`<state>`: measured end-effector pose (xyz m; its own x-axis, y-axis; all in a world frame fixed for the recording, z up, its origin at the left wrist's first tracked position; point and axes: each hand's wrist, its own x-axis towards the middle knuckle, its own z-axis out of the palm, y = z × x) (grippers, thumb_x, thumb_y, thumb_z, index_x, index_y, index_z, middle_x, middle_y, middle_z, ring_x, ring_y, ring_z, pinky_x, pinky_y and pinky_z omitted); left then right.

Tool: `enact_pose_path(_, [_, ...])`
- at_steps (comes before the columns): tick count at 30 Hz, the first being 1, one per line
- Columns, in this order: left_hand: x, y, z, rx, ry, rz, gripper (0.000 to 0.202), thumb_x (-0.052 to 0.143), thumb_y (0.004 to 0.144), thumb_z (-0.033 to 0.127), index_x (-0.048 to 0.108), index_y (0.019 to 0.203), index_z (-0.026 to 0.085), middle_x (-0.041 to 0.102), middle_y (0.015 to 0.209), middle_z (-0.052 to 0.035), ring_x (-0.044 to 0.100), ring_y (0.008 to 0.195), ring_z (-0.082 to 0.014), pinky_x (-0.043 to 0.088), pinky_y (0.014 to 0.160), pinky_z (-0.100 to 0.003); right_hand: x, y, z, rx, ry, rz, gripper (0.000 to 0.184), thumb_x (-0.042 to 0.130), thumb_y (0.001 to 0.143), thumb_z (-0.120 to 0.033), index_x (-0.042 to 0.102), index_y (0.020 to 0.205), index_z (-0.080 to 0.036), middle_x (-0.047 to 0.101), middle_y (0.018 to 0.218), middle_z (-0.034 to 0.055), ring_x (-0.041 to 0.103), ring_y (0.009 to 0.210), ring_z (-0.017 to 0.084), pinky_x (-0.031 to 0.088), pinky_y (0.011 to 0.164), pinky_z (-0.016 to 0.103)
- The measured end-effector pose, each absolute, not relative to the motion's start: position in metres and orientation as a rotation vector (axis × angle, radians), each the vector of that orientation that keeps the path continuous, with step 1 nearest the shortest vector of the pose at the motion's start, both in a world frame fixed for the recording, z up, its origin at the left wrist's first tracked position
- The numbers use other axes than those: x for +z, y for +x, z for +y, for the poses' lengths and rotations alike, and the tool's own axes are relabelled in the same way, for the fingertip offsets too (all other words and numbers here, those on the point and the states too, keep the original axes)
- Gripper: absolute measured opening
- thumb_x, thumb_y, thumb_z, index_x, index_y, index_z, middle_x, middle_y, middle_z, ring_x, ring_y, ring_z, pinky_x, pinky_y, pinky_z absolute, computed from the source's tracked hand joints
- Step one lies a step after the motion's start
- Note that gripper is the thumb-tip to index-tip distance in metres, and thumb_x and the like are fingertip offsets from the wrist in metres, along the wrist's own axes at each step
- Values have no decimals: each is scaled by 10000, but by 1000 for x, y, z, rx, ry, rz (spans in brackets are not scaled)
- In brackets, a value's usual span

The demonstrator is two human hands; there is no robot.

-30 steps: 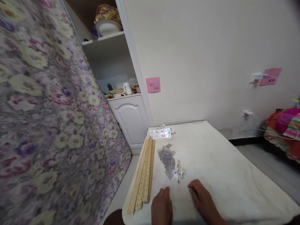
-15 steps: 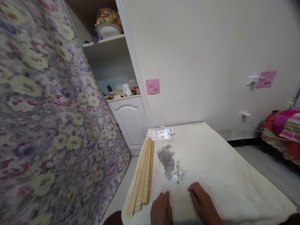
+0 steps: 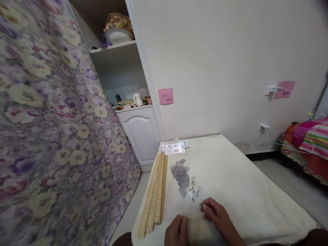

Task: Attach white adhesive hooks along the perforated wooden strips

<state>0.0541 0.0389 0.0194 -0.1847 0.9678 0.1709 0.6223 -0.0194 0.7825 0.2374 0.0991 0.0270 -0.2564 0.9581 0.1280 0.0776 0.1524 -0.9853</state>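
My left hand (image 3: 176, 230) rests near the front edge of the white-covered table, its fingers curled in and nothing visible in them. To the right is my right hand (image 3: 214, 212), also with bent fingers drawn together; no object shows in it. Just beyond it lie several small white and beige pads with little metal hooks (image 3: 195, 188). Farther off, a pile of greyish see-through squares (image 3: 181, 177) is spread on the cloth. Left of the pile, several wooden strips with rows of holes (image 3: 155, 194) lie lengthwise along the table's left side.
Clear plastic packaging (image 3: 173, 148) lies at the table's far left corner. A floral curtain (image 3: 56, 136) hangs at left, beside a white cabinet (image 3: 139, 133). The wall behind carries a pink note (image 3: 165, 96). A bed with striped cloth (image 3: 307, 140) stands at right.
My right hand has shifted slightly left, nearer the small hooks, with its fingers curled more. My left hand has drawn back a little. The view has turned slightly.
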Motion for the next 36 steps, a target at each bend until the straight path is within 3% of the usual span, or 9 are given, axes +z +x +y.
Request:
enact_pose_path(4, [89, 67, 45, 1293, 1421, 1688, 554, 309, 865, 636, 606, 744, 184, 462, 559, 30, 459, 566, -136, 377, 577, -247, 81, 235, 102, 1373, -939, -1381, 448, 434, 846, -596, 579, 792, -176, 643, 744, 42, 563, 576, 135, 420, 516, 241])
enact_pose_path(10, [149, 78, 70, 1415, 1373, 1586, 642, 223, 870, 658, 623, 770, 166, 482, 533, 18, 464, 525, -131, 365, 566, -253, 136, 241, 110, 1457, -884, -1250, 655, 258, 833, -717, 593, 748, -160, 644, 622, 43, 548, 472, 112, 387, 468, 222])
enact_pose_path(14, [154, 78, 89, 1401, 1411, 1525, 707, 140, 865, 676, 616, 708, 177, 523, 559, 6, 468, 524, -127, 355, 549, -247, 148, 253, 118, 1441, -916, -1243, 742, 143, 835, -730, 580, 652, -159, 615, 518, 31, 493, 390, 88, 326, 422, 208])
enact_pose_path(20, [145, 72, 102, 1394, 1412, 1562, 699, 144, 885, 645, 576, 587, 183, 432, 476, 24, 421, 488, -112, 322, 520, -236, 145, 267, 129, 1406, -1006, -1212, 797, 88, 813, -753, 557, 562, -161, 569, 430, 21, 406, 314, 63, 254, 381, 197])
enact_pose_path(36, [146, 70, 109, 1400, 1411, 1571, 701, 155, 893, 625, 568, 555, 171, 399, 452, 33, 408, 466, -103, 308, 508, -224, 136, 272, 132, 1380, -1026, -1194, 787, 93, 824, -741, 552, 561, -158, 564, 424, 16, 400, 314, 58, 256, 383, 189])
